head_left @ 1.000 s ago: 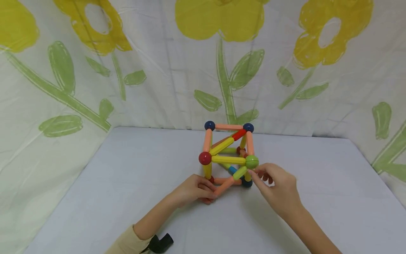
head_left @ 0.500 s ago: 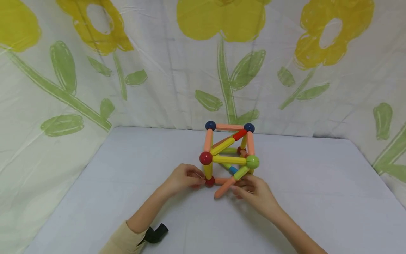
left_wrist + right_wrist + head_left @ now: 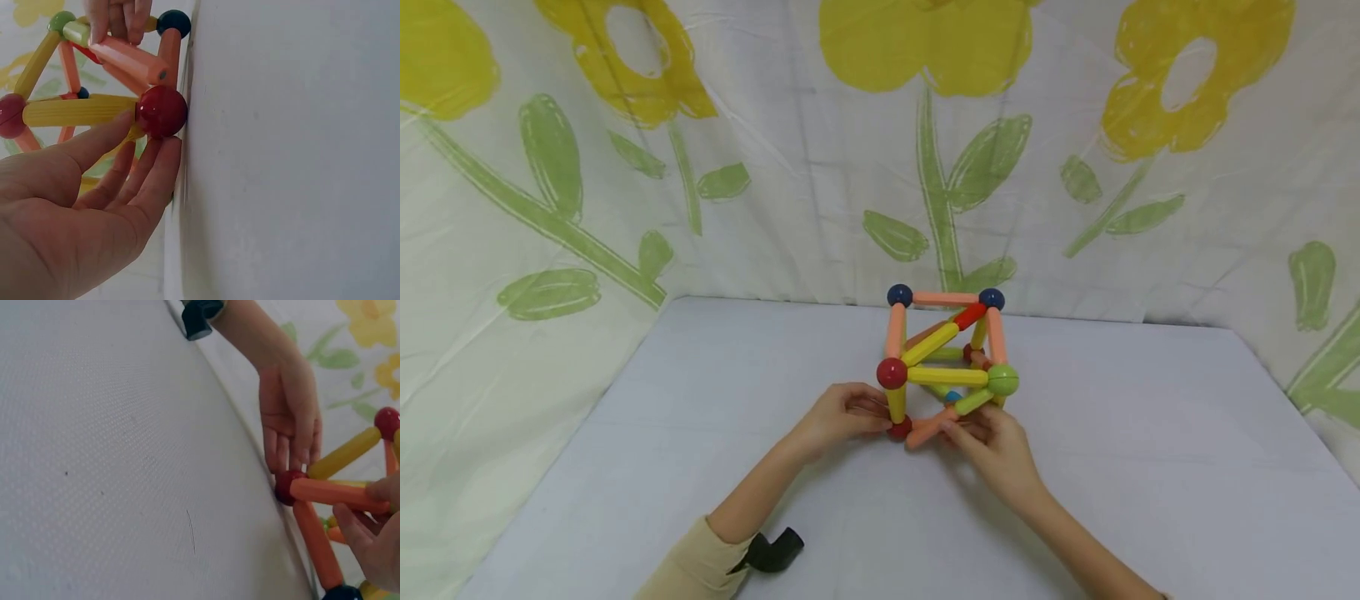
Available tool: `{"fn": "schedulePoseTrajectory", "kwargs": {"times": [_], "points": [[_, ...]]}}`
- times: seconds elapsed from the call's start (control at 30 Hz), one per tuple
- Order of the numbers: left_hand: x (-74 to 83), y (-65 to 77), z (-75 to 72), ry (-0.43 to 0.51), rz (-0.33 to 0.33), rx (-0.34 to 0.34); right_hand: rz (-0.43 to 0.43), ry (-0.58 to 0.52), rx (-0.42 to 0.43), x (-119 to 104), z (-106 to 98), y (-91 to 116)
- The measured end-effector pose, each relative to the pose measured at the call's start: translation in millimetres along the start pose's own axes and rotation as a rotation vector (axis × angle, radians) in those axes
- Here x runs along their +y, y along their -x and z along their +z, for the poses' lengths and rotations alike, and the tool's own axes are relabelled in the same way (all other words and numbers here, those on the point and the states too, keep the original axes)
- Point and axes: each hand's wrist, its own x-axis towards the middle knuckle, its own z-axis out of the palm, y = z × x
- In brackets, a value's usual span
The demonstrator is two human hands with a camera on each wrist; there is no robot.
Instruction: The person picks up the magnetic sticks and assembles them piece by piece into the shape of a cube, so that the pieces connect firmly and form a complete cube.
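A cube-like frame of building sticks and balls stands on the table, with a yellow stick (image 3: 947,377) and a green ball (image 3: 1003,380) along its near upper edge. At its near lower left corner, my left hand (image 3: 835,421) holds a red ball (image 3: 162,111) between thumb and fingertips, beside a yellow upright. My right hand (image 3: 1000,454) pinches an orange stick (image 3: 131,57), joined to a light green one (image 3: 973,402) that slants down from the green ball. The orange stick's free end is close to the red ball; whether they touch I cannot tell. Right fingers partly hide the lower right corner.
The white table (image 3: 1150,467) extends around the frame. Behind it hangs a cloth (image 3: 790,167) with painted yellow flowers. A black strap-like piece (image 3: 778,550) sits at the left sleeve.
The left hand has left the orange stick's end for the red ball. The right hand has gone from near the green ball down to the orange stick, whose free end has risen.
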Motion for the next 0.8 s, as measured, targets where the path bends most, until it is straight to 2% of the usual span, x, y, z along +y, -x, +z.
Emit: {"fn": "schedulePoseTrajectory", "kwargs": {"times": [0.1, 0.23, 0.57, 0.8], "points": [[0.7, -0.4, 3.5, -0.012, 0.011, 0.001, 0.005, 0.004, 0.071, -1.5, 3.3, -0.8], [0.3, -3.2, 10.5, -0.048, 0.019, 0.033, -0.008, -0.001, 0.121, -3.0, 5.4, -0.4], [0.1, -7.4, 23.1, -0.086, 0.031, 0.095, -0.032, 0.002, 0.175, -3.4, 7.3, -3.1], [1.2, -6.1, 24.8, -0.104, 0.031, 0.105, -0.068, 0.084, 0.23, -4.1, 5.2, -7.9]]}}
